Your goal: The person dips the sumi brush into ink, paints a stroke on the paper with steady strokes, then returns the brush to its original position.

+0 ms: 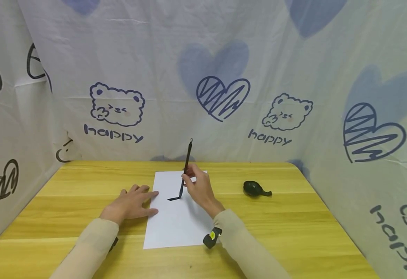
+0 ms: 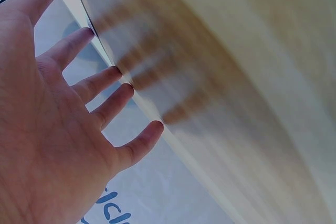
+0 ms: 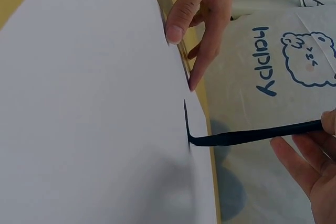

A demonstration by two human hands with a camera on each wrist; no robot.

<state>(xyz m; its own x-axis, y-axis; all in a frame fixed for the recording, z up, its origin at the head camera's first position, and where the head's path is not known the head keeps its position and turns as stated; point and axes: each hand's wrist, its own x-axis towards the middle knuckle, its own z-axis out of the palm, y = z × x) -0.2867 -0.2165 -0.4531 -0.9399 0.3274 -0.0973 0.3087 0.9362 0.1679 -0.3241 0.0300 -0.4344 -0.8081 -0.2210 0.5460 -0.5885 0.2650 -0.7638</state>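
A sheet of white paper (image 1: 175,228) lies on the wooden table. My right hand (image 1: 199,188) grips a dark writing brush (image 1: 187,159) by its handle, held nearly upright. The brush tip meets the paper at the right end of a short black ink stroke (image 1: 173,199). In the right wrist view the bristles of the brush (image 3: 228,138) bend against the sheet. My left hand (image 1: 130,205) rests at the paper's left edge with fingers spread, thumb and index fingertips on the sheet. The left wrist view shows the fingers of the left hand (image 2: 58,129) extended, their tips touching the surface.
A dark, rounded ink container with a narrow neck (image 1: 253,188) lies on the table (image 1: 287,228) to the right of the paper. White cloth (image 1: 168,128) printed with hearts and bears hangs behind the table and along both sides.
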